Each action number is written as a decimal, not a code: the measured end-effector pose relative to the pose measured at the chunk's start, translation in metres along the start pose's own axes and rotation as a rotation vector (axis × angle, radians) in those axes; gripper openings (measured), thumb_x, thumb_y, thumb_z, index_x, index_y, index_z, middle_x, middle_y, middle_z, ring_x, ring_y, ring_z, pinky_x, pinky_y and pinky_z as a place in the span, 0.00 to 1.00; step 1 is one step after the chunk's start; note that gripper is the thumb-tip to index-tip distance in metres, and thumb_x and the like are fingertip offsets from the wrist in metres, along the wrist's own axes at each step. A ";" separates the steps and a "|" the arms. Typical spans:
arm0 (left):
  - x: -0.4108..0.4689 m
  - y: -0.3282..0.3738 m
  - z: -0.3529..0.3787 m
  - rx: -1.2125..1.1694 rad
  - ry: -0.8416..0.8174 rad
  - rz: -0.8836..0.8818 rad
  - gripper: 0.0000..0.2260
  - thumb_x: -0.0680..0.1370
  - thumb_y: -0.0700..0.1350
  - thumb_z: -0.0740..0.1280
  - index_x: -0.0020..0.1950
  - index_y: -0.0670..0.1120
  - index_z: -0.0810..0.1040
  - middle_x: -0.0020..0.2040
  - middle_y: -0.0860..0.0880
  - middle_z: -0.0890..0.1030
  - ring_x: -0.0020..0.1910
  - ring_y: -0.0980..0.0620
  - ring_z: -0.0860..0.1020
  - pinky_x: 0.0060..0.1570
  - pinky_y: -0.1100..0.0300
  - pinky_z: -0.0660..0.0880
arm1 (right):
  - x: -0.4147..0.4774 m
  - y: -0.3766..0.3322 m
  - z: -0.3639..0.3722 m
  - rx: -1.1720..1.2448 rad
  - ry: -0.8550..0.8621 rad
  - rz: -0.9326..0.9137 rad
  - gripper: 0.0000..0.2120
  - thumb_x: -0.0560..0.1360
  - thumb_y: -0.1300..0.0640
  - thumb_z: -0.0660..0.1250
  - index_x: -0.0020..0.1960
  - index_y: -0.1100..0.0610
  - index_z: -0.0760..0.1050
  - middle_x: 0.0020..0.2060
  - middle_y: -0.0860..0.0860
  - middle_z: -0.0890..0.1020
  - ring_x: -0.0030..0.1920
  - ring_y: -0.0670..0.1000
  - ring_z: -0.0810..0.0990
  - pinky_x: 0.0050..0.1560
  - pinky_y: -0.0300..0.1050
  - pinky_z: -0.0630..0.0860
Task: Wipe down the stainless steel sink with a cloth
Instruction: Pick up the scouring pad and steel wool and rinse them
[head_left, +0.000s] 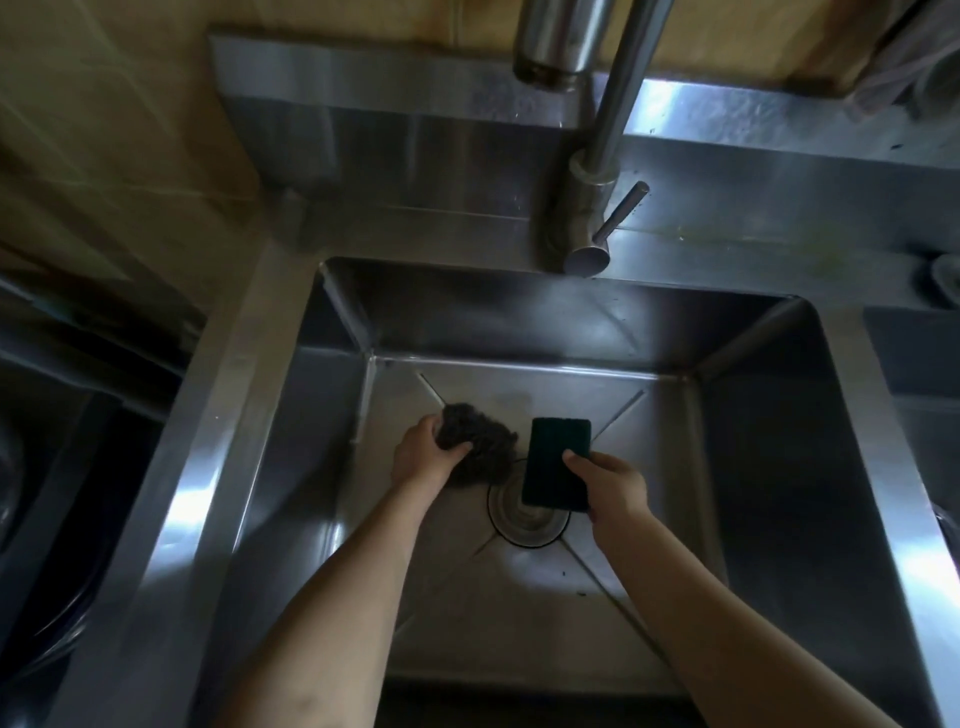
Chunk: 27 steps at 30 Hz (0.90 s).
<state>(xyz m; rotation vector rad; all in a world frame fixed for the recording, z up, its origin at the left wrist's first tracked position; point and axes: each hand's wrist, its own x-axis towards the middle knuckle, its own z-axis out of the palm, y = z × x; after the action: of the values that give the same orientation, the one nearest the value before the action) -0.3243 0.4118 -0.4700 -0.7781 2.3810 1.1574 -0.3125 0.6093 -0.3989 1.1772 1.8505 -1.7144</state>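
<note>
A deep stainless steel sink (769, 467) fills the middle of the view, with a round drain (519, 519) in its floor. Both my arms reach down into the basin. My left hand (423, 452) grips a dark, crumpled scouring pad or cloth (488, 447) left of the drain. My right hand (615, 486) holds a flat dark green rectangular sponge (553, 462) by its lower right edge, just above the drain and partly covering it. The two dark pads lie close side by side.
A steel faucet (608, 156) with a side lever (621, 213) rises from the back ledge and its spout hangs overhead. A beige tiled wall stands at the left. Dark pans sit at the far left (52, 493). Small dark specks dot the sink floor.
</note>
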 end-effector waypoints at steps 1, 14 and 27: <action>0.001 -0.001 0.004 0.028 0.009 -0.008 0.30 0.69 0.53 0.73 0.67 0.45 0.69 0.65 0.43 0.74 0.63 0.43 0.72 0.60 0.51 0.71 | 0.001 0.000 -0.001 0.006 0.006 -0.003 0.13 0.71 0.63 0.72 0.54 0.64 0.76 0.38 0.55 0.79 0.36 0.52 0.78 0.36 0.42 0.76; 0.009 0.002 0.013 0.312 -0.009 -0.238 0.27 0.69 0.59 0.71 0.62 0.47 0.73 0.60 0.43 0.74 0.60 0.41 0.72 0.59 0.47 0.70 | 0.012 0.008 -0.006 -0.021 0.005 0.004 0.14 0.72 0.63 0.70 0.56 0.66 0.76 0.42 0.58 0.80 0.38 0.55 0.78 0.32 0.41 0.73; -0.027 0.025 -0.001 -0.185 0.068 -0.098 0.22 0.65 0.48 0.77 0.53 0.46 0.73 0.53 0.45 0.79 0.52 0.45 0.77 0.51 0.55 0.74 | -0.003 -0.012 -0.035 0.045 -0.013 -0.010 0.11 0.70 0.62 0.72 0.52 0.59 0.77 0.44 0.56 0.81 0.46 0.56 0.80 0.48 0.48 0.78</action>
<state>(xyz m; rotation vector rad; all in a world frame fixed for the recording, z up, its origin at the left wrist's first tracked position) -0.3190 0.4320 -0.4403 -0.9977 2.2841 1.3431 -0.3110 0.6420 -0.3819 1.1731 1.8223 -1.7733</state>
